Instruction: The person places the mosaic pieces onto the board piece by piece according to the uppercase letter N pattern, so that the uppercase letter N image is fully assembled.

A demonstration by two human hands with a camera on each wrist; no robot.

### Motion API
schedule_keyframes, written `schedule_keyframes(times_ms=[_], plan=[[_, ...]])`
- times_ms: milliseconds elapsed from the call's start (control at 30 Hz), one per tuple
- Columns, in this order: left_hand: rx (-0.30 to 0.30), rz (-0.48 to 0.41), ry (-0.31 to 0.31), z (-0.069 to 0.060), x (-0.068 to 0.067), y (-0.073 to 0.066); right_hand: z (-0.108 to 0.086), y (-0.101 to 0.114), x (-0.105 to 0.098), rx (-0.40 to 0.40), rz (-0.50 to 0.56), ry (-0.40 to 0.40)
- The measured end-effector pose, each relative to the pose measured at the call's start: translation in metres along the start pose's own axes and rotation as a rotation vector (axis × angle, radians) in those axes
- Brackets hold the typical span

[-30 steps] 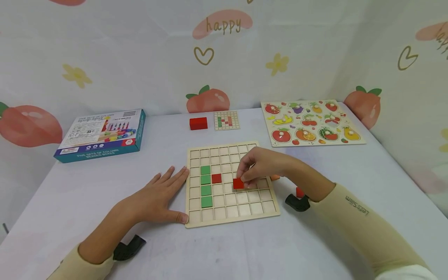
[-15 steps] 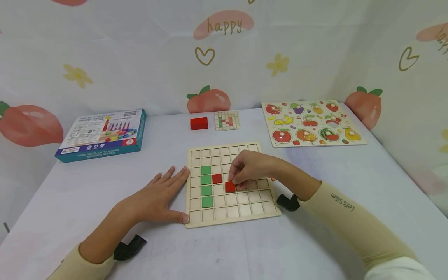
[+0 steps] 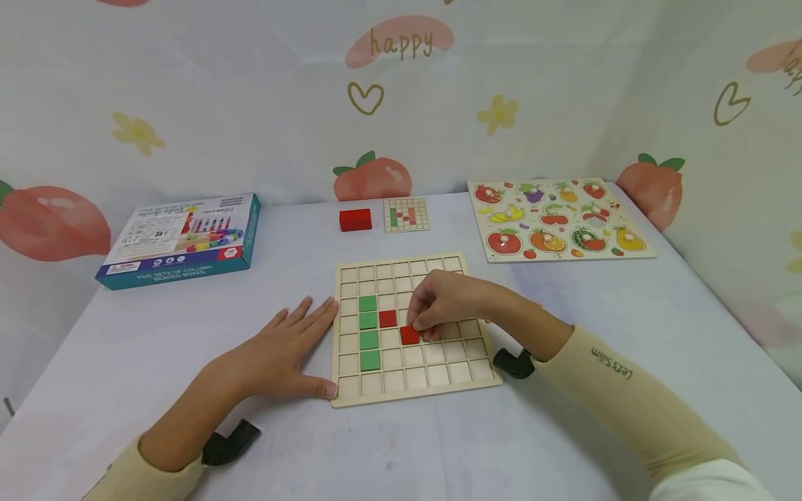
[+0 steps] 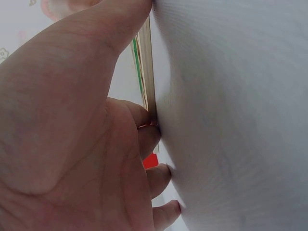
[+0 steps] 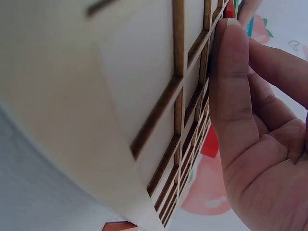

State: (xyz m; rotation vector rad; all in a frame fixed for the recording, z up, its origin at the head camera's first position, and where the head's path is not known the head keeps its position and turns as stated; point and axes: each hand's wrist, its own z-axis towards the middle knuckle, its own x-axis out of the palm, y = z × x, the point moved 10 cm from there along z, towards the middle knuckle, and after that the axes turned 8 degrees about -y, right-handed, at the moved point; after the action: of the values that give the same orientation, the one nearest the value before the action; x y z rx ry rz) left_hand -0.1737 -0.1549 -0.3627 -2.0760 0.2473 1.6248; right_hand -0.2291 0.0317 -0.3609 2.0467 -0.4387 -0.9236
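Note:
A wooden grid board (image 3: 416, 396) lies on the table with several green tiles (image 3: 370, 340) in one column. One red tile (image 3: 388, 319) sits in a cell just right of that column. My right hand (image 3: 447, 303) pinches another red tile (image 3: 410, 335) between thumb and fingers, over a cell one row lower and one column further right; whether it sits flush I cannot tell. In the right wrist view that red tile (image 5: 230, 9) shows only as a sliver past the thumb. My left hand (image 3: 276, 358) rests spread on the table, thumb and fingertips touching the board's left edge.
Behind the board stand a red block (image 3: 355, 220) and a small pattern card (image 3: 406, 215). A fruit puzzle board (image 3: 560, 220) lies at back right, a boxed toy set (image 3: 182, 240) at back left. An orange piece (image 5: 119, 226) lies beside the grid board.
My right hand has moved left across the board with the red tile, lowering it slightly; over the last half second it has barely shifted. The left hand stays in place.

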Motion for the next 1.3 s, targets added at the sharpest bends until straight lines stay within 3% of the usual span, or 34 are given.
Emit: schedule_keyframes(times_ms=[400,667,900,1300], plan=[[0.004,0.006,-0.005,0.0,0.001,0.002,-0.007,0.0,-0.006,-0.04,0.002,-0.015],[0.0,0.008,-0.003,0.0,0.0,0.001,-0.03,-0.011,-0.027,-0.062,0.017,-0.071],[-0.003,0.009,0.008,0.0,0.001,0.001,-0.063,-0.034,-0.051,-0.035,0.036,-0.116],[-0.008,0.003,0.01,0.0,0.0,0.001,-0.109,-0.092,-0.086,0.091,-0.151,-0.209]])
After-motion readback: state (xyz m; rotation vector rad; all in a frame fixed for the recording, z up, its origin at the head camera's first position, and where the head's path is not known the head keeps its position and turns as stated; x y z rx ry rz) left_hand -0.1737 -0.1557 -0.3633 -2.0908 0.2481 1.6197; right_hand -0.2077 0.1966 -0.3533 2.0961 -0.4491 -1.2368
